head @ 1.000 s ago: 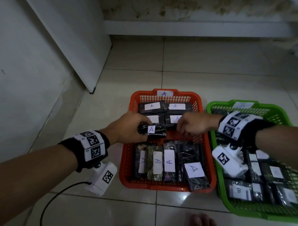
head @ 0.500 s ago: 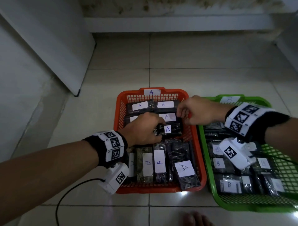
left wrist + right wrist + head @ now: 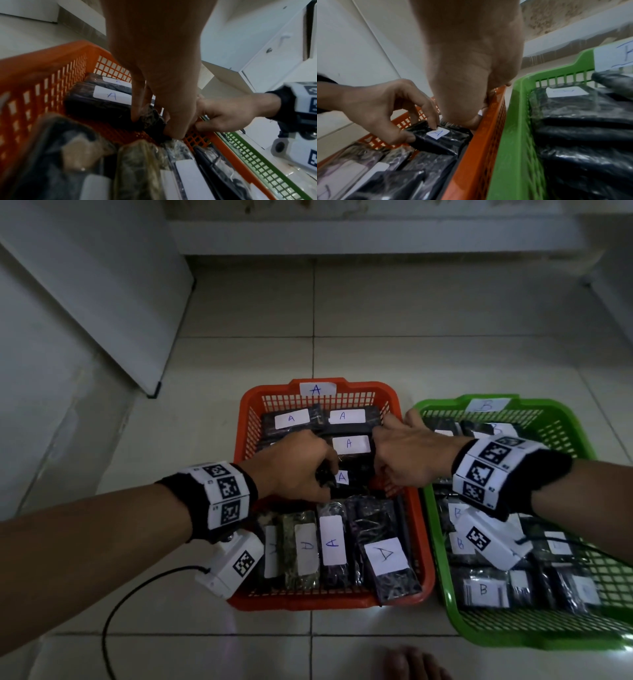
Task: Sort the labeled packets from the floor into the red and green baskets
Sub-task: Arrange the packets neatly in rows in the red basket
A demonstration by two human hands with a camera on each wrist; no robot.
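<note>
The red basket (image 3: 244,440), tagged A, holds several dark packets with white A labels. My left hand (image 3: 318,474) pinches one small dark A packet (image 3: 346,479) low in the basket's middle, thumb and fingers around its left end; the same packet (image 3: 440,136) lies against the right wall in the right wrist view. My right hand (image 3: 387,470) curls its fingers over the red basket's right rim (image 3: 489,121). The green basket (image 3: 579,433), tagged B, stands right beside it with several B packets (image 3: 483,590). No loose packet shows on the floor.
Both baskets sit on pale floor tiles (image 3: 411,313). A white leaning panel (image 3: 102,285) stands at the left and a wall ledge at the back. A black cable (image 3: 113,611) loops on the floor by my left wrist. Toes (image 3: 411,662) show at the bottom edge.
My left hand has sunk lower into the red basket with the A packet. My right hand has moved from over the packets to the basket's right rim.
</note>
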